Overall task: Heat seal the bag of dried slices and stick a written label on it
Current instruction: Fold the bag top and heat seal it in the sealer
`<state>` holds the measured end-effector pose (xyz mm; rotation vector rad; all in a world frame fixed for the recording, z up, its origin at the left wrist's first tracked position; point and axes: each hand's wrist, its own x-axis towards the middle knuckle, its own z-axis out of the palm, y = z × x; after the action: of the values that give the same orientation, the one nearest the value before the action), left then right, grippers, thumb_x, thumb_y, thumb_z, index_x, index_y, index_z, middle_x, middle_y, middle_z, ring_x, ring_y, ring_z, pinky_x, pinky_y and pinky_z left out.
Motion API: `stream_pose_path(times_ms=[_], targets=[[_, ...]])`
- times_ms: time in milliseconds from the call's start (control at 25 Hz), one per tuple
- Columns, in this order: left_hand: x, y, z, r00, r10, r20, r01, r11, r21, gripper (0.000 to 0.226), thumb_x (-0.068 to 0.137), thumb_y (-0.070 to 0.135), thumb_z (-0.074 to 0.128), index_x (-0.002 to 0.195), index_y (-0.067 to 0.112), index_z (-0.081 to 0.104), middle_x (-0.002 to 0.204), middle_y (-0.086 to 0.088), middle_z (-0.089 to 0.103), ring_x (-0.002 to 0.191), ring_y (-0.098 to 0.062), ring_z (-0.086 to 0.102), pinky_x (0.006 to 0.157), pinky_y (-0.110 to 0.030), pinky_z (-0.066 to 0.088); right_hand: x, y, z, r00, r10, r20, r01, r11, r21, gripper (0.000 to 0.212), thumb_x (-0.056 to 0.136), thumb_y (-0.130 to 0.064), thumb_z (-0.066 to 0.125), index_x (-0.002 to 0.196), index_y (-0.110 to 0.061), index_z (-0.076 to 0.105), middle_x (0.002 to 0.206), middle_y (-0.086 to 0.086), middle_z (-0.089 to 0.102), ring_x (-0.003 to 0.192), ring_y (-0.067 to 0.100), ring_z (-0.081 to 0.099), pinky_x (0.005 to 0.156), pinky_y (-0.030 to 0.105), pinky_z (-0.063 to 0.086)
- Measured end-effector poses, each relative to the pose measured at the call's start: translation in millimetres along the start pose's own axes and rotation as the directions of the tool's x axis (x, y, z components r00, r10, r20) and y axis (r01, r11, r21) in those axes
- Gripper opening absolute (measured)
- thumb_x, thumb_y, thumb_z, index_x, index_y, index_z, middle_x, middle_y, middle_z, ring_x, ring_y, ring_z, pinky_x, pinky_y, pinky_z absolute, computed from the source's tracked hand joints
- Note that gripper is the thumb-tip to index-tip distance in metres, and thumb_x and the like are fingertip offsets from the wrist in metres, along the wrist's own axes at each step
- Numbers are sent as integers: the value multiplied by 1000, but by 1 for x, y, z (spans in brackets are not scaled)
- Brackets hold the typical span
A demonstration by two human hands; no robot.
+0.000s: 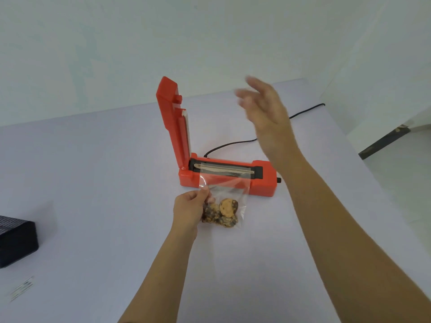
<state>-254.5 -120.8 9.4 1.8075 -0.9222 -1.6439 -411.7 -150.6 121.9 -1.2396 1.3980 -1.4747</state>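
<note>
An orange heat sealer (261, 185) sits mid-table with its lid (172, 117) raised upright at the left end. A clear plastic bag (224, 183) holding several brown dried slices (221, 213) lies in front of it, its open top resting over the sealing strip (224, 170). My left hand (190, 209) pinches the bag's left edge between thumb and fingers. My right hand (263, 108) hovers in the air above and behind the sealer, blurred, fingers spread and holding nothing.
A black power cord (235, 143) runs from the sealer's back toward the table's far right edge. A black box (16, 241) stands at the left edge. A thin pen-like object (22, 287) lies near the front left. White wall behind.
</note>
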Motion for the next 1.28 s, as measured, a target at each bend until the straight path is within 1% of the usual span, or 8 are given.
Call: stream_pose_path(times_ms=[80,120,320,520,680,760,880,1280], targets=[[4,-5,-1,1000,9,10,-9,1000,-2,30,88,34,61,68,11,68,74,-8,69,77,-26,63,85,-47,53,-29,31,-19,901,116,-417,-208,961,-182,11,89,-21,56,99,-21,57,88,-13,62,83,1,59,78,20,43],[6,-7,-2,1000,11,13,-11,1000,-2,30,87,34,62,69,10,67,72,-9,68,76,-27,62,85,-49,53,-51,45,-22,846,202,-493,-353,906,-234,7,87,-25,58,92,-19,57,80,-14,60,76,2,58,72,18,42],[14,-8,1,1000,18,-8,-18,1000,17,34,84,41,57,69,12,66,72,-5,71,73,-23,66,77,-43,56,-111,95,-2,710,542,-449,-685,679,-264,36,82,-45,63,94,-14,49,88,-2,61,83,19,59,73,28,42],[13,-5,5,906,386,-171,-311,884,349,24,87,38,59,87,14,54,78,-1,68,73,-18,65,65,-27,50,-104,100,15,666,564,-488,-695,706,-132,36,82,-44,64,95,-14,51,74,-10,58,69,7,56,67,26,40],[12,-12,4,814,580,-42,-504,739,446,30,93,21,54,119,28,41,87,1,62,71,-15,61,66,-34,53,-104,99,17,696,488,-527,-646,746,-163,26,84,-40,62,88,-15,58,69,-8,59,64,3,55,56,15,37],[19,-15,4,772,632,73,-567,631,529,50,95,18,47,141,33,32,87,-2,58,69,-16,56,64,-28,47,-102,99,16,718,445,-535,-628,746,-223,23,85,-40,62,81,-17,62,68,-7,61,61,5,55,54,14,36],[25,-16,6,703,696,145,-613,490,620,50,95,10,46,143,19,33,96,-13,60,74,-22,54,69,-32,48,-97,98,15,726,428,-538,-622,743,-249,27,84,-45,60,76,-20,64,66,-5,64,63,9,59,56,19,39],[27,-13,9,695,695,184,-616,443,652,48,93,7,49,140,11,38,105,-22,60,81,-32,59,77,-41,53,-81,102,12,749,352,-562,-568,778,-270,13,82,-31,67,89,-20,70,77,-7,68,72,4,62,59,13,42]])
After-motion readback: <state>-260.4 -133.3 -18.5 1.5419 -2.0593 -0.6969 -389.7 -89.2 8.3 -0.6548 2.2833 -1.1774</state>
